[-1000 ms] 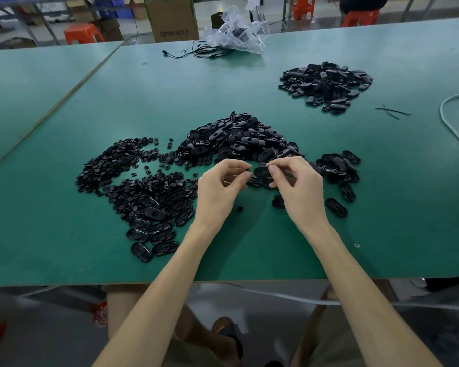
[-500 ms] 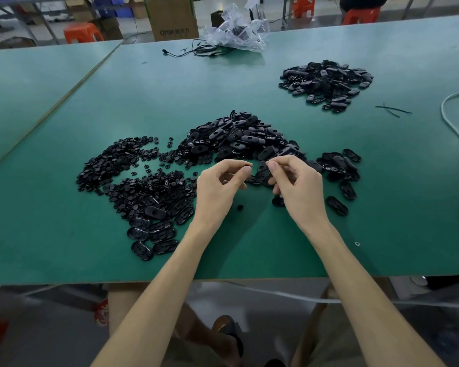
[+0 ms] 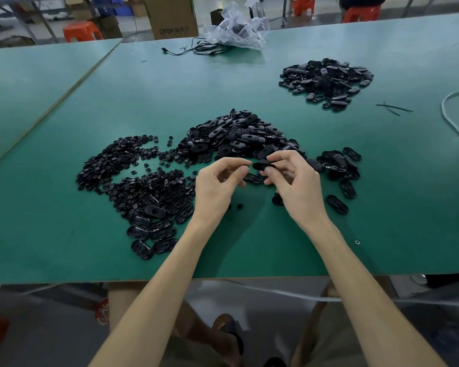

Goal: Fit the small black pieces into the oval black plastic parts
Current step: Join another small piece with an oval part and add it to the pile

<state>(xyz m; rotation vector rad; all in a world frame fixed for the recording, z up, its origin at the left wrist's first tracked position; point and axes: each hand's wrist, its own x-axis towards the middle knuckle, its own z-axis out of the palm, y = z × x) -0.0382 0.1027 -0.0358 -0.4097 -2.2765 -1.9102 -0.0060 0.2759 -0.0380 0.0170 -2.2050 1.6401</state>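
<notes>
Black oval plastic part [image 3: 260,165] is staying pinched in my right hand [image 3: 300,186]; left hand [image 3: 215,186] is backing off, contents unclear, so probably fitted.

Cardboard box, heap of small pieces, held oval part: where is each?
cardboard box [image 3: 171,19]: head view, printed front face.
heap of small pieces [image 3: 105,165]: head view, middle of heap.
held oval part [image 3: 260,165]: head view, end showing between fingers.

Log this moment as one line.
step: fitting | right hand: pinches oval part | left hand: beside part, contents unseen
</notes>
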